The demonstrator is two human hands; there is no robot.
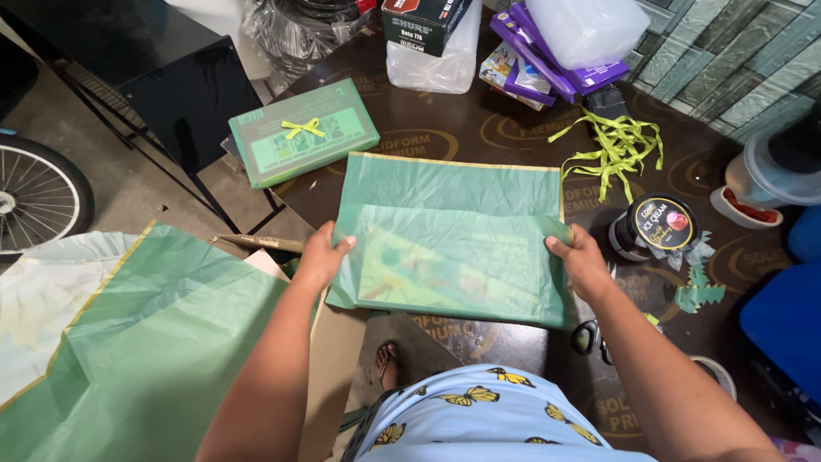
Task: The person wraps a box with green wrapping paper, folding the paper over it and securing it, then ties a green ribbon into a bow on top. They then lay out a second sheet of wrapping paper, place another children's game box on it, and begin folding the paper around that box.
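A sheet of translucent green wrapping paper (445,197) lies on the dark table (479,128), folded over a flat box (428,274) whose print shows faintly through. My left hand (321,255) grips the paper at the box's left edge. My right hand (581,261) pinches the paper at the right edge. Both hands press the fold around the box near the table's front edge.
A wrapped green box with a yellow bow (301,133) lies at the back left. Yellow-green ribbon strips (616,147), a round black-lidded tub (658,227), scissors (590,335), purple boxes (547,60) and plastic bags (432,64) surround it. More green paper (145,342) hangs at left.
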